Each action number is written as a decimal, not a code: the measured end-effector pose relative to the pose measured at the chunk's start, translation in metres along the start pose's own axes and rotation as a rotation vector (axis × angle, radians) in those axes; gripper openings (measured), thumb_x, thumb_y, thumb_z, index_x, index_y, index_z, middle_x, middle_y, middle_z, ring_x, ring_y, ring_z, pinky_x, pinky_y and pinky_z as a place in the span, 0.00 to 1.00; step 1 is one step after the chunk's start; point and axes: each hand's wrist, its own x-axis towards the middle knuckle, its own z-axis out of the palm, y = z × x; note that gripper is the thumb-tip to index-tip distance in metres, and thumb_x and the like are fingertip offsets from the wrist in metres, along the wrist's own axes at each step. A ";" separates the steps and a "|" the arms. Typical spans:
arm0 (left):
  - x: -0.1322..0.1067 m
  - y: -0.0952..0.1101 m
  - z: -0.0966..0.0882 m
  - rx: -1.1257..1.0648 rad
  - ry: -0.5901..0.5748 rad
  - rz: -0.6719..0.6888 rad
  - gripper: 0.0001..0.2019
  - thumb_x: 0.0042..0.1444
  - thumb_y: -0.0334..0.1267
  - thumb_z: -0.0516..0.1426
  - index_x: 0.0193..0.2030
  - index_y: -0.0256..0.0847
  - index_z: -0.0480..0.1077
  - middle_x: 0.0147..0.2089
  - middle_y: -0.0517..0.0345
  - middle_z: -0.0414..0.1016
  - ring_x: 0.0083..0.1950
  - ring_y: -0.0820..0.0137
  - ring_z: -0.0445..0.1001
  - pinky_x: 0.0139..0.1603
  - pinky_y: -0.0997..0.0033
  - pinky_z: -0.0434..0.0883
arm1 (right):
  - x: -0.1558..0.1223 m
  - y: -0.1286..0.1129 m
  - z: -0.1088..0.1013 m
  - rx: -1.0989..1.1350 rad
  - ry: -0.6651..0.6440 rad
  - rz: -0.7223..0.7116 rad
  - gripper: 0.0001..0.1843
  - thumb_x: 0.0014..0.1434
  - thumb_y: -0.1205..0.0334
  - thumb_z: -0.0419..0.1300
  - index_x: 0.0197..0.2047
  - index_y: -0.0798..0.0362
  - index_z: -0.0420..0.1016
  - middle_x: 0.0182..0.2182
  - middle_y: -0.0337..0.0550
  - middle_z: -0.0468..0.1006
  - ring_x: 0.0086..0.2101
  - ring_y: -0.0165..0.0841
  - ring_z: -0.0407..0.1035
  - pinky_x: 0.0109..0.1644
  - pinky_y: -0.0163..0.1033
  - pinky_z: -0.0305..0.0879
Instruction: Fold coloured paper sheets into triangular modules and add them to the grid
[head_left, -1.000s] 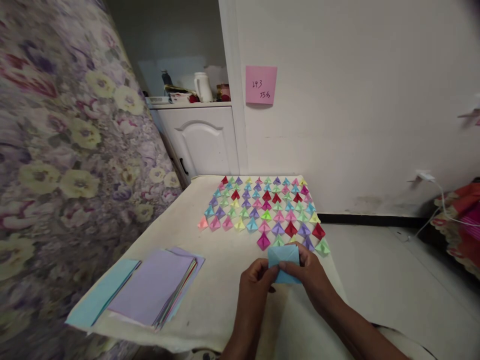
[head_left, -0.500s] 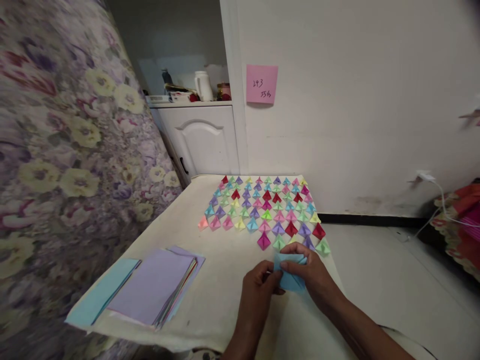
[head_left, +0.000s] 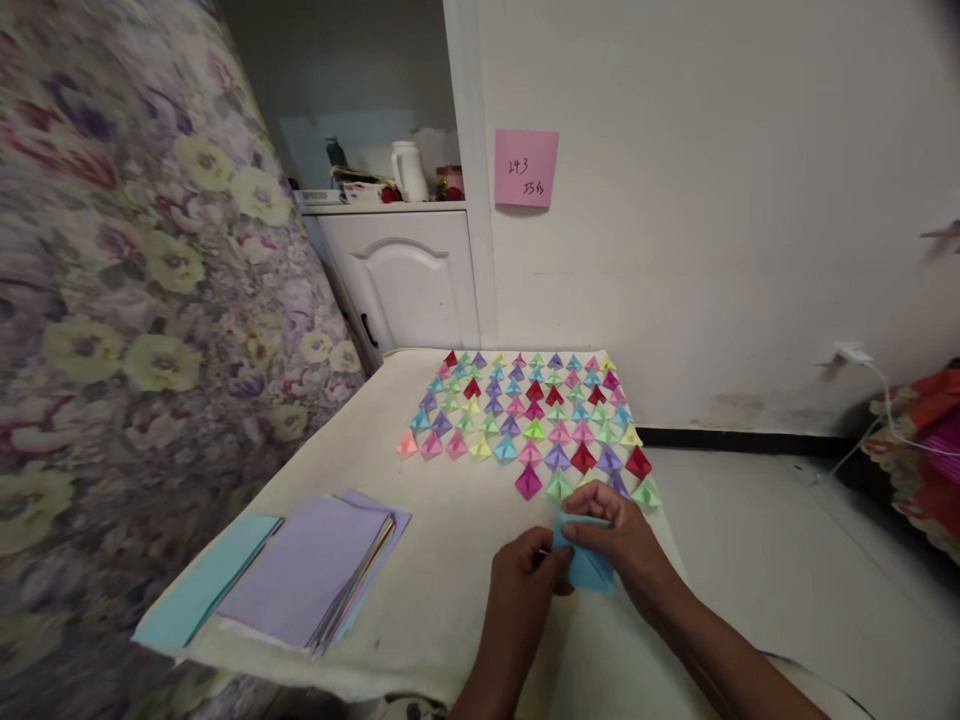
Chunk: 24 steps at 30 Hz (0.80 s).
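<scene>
Both my hands pinch a small folded piece of light blue paper (head_left: 586, 566) just above the cream table (head_left: 390, 440). My left hand (head_left: 525, 580) grips its left edge with closed fingers. My right hand (head_left: 622, 545) covers its top and right side, fingers curled over it. Just beyond my hands lie rows of several small folded paper shapes (head_left: 525, 415) in red, pink, purple, green, blue and yellow. A stack of coloured paper sheets (head_left: 300, 570), purple on top with a blue sheet beside it, lies at the table's near left.
A floral mattress (head_left: 135, 300) leans along the table's left side. A white cabinet (head_left: 397, 275) with a jug and small items stands behind. A pink note (head_left: 525, 167) is stuck on the white wall. A charger cable (head_left: 870, 385) hangs at the right.
The blue paper has been folded smaller and lowered slightly toward the table; my right hand's fingers now cover more of it. Both hands shifted a little to the right.
</scene>
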 end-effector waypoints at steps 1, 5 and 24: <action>0.000 0.001 0.000 -0.010 -0.001 -0.013 0.06 0.48 0.36 0.58 0.24 0.36 0.69 0.19 0.61 0.67 0.23 0.72 0.68 0.26 0.72 0.69 | 0.000 -0.001 0.000 0.001 -0.006 0.005 0.14 0.41 0.62 0.68 0.32 0.53 0.69 0.23 0.34 0.72 0.23 0.27 0.64 0.26 0.32 0.58; 0.000 0.004 -0.002 -0.079 0.021 -0.044 0.08 0.46 0.37 0.60 0.23 0.35 0.69 0.19 0.61 0.68 0.22 0.73 0.68 0.25 0.73 0.69 | 0.000 -0.005 -0.004 0.012 -0.038 0.048 0.18 0.41 0.58 0.68 0.35 0.53 0.70 0.26 0.36 0.73 0.25 0.28 0.66 0.28 0.33 0.60; 0.001 0.004 -0.006 -0.212 -0.016 -0.050 0.10 0.44 0.37 0.62 0.32 0.33 0.74 0.26 0.55 0.73 0.27 0.71 0.68 0.26 0.74 0.67 | 0.001 -0.004 -0.009 -0.070 -0.130 0.104 0.15 0.48 0.52 0.65 0.26 0.56 0.69 0.16 0.32 0.63 0.17 0.22 0.52 0.21 0.31 0.44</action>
